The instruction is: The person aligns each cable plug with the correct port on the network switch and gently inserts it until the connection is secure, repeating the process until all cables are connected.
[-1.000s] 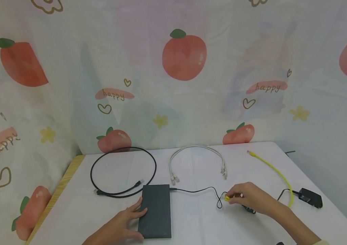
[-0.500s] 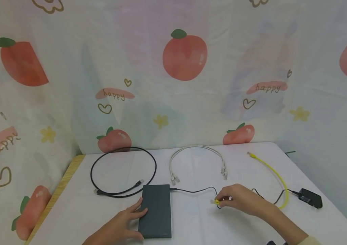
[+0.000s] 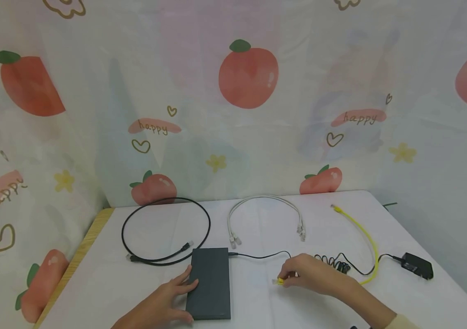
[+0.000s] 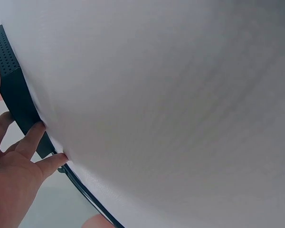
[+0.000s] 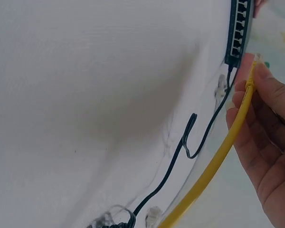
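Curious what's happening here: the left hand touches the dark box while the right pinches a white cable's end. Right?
Not quite: the right hand pinches a yellow cable's end, as the right wrist view shows. The left hand does touch the dark box.

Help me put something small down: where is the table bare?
Bare table lies between the black box and the right hand, and inside most of the black cable loop. Another patch sits between the white cables and yellow cable. It is crowded behind and right of the right hand: coiled cord, yellow cable, power adapter.
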### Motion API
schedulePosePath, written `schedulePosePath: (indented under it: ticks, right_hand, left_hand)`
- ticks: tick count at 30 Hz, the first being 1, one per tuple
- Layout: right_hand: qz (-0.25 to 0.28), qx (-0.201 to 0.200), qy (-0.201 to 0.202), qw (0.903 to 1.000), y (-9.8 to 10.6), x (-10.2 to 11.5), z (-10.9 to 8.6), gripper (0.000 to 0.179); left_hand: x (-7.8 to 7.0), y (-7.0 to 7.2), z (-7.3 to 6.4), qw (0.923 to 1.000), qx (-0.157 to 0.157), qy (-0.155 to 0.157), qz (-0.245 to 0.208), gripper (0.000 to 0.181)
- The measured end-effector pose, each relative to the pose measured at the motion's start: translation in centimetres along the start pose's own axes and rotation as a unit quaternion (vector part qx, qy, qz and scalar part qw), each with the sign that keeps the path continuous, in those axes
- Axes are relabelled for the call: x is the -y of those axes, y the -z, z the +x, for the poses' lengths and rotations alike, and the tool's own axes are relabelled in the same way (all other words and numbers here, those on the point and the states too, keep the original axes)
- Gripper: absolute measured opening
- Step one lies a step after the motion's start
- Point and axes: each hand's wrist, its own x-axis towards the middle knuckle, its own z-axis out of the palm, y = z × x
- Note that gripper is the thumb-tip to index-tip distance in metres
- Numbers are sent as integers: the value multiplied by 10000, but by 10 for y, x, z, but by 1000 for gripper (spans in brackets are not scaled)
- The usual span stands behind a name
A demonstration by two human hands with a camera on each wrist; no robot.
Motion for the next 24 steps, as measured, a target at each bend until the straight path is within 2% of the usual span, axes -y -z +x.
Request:
schedulePosePath:
  ticks: [5,11,18,24]
  right_hand:
    - [-58,60,98,9999,-9,3,6,8]
    - [-155,161,-50,9997,-19,6,15,7]
    - [-292,256,255,9989,-31,14,24,7]
    - [-336,418,323,9980,-41,25,31,6]
  left_hand:
    - [0,0,-1,10000,10,-45,12,82]
    - [0,1,0,10000,-42,-70,28,83]
    - [-1,1,0,10000,-16,-34,4,83]
    - [0,0,1,10000,-11,-19,2,83]
